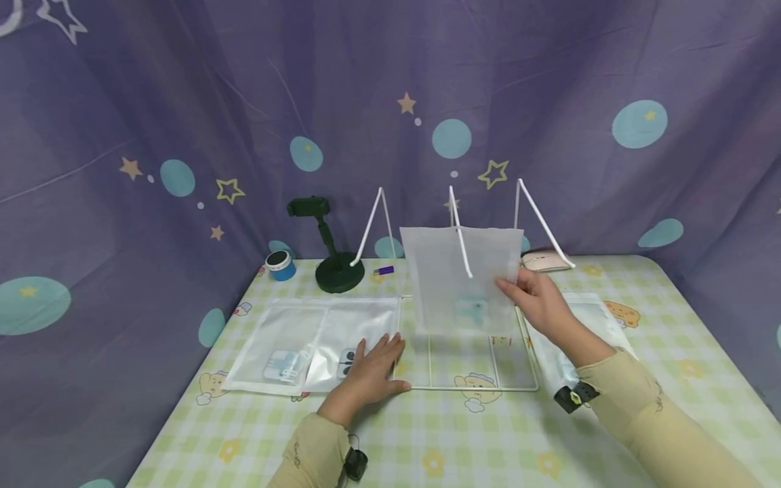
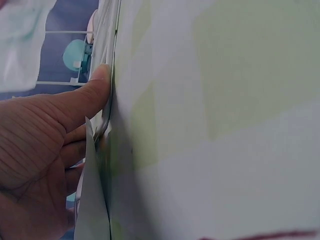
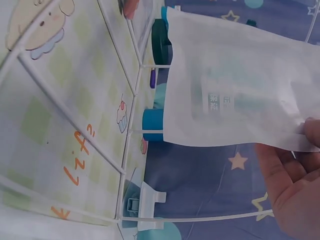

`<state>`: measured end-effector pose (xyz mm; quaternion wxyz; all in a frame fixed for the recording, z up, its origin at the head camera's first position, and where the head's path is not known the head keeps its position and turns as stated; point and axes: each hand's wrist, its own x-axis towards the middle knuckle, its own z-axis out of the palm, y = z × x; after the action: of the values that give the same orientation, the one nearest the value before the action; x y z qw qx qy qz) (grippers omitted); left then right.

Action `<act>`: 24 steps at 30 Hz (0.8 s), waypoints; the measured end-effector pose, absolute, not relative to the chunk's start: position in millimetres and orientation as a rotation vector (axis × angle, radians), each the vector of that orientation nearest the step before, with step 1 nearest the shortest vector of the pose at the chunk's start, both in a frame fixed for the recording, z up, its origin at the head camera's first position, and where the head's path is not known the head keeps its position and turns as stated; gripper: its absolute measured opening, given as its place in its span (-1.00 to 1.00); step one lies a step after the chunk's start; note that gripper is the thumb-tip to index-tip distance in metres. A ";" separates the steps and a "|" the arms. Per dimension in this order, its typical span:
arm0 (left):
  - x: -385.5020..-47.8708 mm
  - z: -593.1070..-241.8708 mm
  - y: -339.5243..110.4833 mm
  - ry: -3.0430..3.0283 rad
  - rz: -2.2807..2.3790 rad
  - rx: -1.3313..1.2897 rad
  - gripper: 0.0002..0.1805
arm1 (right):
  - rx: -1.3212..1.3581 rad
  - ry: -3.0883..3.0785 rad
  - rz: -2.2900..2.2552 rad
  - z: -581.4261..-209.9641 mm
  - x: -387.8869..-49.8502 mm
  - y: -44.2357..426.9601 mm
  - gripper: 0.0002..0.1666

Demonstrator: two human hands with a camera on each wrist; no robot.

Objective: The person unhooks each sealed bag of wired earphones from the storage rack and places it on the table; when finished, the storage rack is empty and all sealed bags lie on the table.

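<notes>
A white wire rack (image 1: 476, 388) lies on the table, its three bent prongs rising at the back. My right hand (image 1: 539, 301) pinches the right edge of a frosted zip pouch (image 1: 436, 271) and holds it upright by the middle prong. A small pale-blue item shows through that pouch; the right wrist view shows printed characters on it. My left hand (image 1: 369, 373) lies with fingers extended at the rack's left edge, touching one of two flat pouches (image 1: 360, 315). That pouch contains white-cased earphones (image 1: 346, 362); the left one (image 1: 287, 332) holds a pale-blue packet.
Another pouch (image 1: 588, 312) lies right of the rack, partly under my right forearm. At the back stand a dark green phone stand (image 1: 338, 271) and a blue round container (image 1: 281, 265). A purple USB stick (image 1: 384, 270) and a pink mouse (image 1: 546, 261) lie nearby.
</notes>
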<state>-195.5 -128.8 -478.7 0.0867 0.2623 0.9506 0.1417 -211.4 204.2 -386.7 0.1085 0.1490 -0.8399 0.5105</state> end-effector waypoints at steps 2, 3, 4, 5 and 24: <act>-195.8 -479.4 -129.2 2.834 0.418 0.785 -0.08 | 0.471 -2.482 1.489 -385.9 -204.8 206.4 -0.69; -196.0 -479.9 -129.4 2.833 0.421 0.785 -0.08 | 0.484 -2.489 1.487 -385.6 -201.4 207.5 -0.68; -196.2 -480.2 -129.6 2.832 0.423 0.786 -0.08 | 0.500 -2.489 1.492 -385.2 -198.1 208.5 -0.69; -196.5 -480.8 -129.8 2.831 0.425 0.787 -0.08 | 0.517 -2.487 1.498 -385.0 -195.1 209.4 -0.70; -195.5 -478.3 -130.0 2.822 0.429 0.779 -0.07 | 0.485 -2.444 1.472 -375.3 -138.6 217.2 -0.83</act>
<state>-195.5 -130.0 -478.3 0.0913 0.2621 0.9498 0.1445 -138.6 217.2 -375.3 0.1234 0.1661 -0.8381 0.5047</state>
